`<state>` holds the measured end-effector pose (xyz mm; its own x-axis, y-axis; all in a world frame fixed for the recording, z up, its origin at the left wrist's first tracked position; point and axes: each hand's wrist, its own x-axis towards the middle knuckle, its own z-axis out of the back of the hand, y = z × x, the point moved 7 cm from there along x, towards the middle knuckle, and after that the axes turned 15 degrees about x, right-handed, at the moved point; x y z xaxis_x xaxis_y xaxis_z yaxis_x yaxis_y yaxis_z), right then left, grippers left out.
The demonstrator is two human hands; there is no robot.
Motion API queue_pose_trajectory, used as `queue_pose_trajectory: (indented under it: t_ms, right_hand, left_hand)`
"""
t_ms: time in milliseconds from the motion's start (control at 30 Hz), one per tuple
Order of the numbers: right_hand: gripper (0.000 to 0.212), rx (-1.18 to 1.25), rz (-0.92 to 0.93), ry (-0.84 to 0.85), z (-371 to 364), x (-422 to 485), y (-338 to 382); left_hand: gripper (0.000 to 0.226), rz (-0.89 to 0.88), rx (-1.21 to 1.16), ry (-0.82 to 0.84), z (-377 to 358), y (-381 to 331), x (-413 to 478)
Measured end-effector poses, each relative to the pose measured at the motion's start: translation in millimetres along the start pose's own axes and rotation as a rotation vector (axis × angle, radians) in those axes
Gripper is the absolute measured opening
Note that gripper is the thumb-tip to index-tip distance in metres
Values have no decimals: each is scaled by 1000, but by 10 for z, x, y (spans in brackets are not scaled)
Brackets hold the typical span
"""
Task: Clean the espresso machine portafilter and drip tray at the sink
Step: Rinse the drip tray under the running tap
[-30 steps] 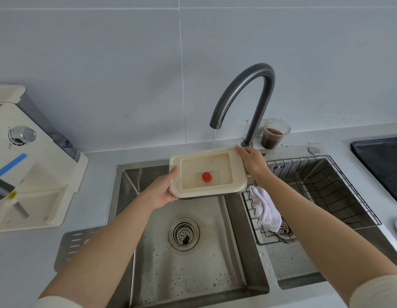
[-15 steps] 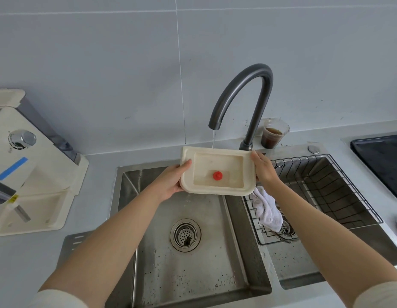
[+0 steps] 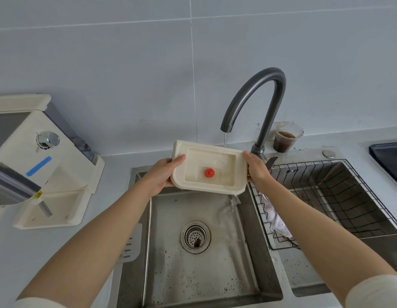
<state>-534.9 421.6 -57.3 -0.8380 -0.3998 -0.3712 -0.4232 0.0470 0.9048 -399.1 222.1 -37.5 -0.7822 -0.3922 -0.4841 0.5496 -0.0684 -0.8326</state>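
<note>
drip tray [image 3: 209,167] now tipped right, water spilling | left hand [image 3: 164,175], right hand [image 3: 257,171] grip closed on ends

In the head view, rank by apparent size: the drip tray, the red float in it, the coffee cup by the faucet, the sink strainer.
1. drip tray
2. sink strainer and coffee cup: look alike, and distance from the camera differs, so unranked
3. red float
</note>
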Motion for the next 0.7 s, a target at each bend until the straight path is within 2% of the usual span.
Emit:
queue_pose_trajectory:
  t_ms: [300, 467, 700]
  right_hand:
    - [34, 18, 109, 51, -191, 0, 225]
    - [42, -7, 190, 75, -242, -18, 427]
    - [42, -19, 273, 91, -283, -32, 597]
  left_hand:
    - [36, -116, 19, -78, 187, -144, -59]
    - [34, -152, -52, -66, 191, -210, -47]
    - [30, -196, -158, -33, 155, -285, -15]
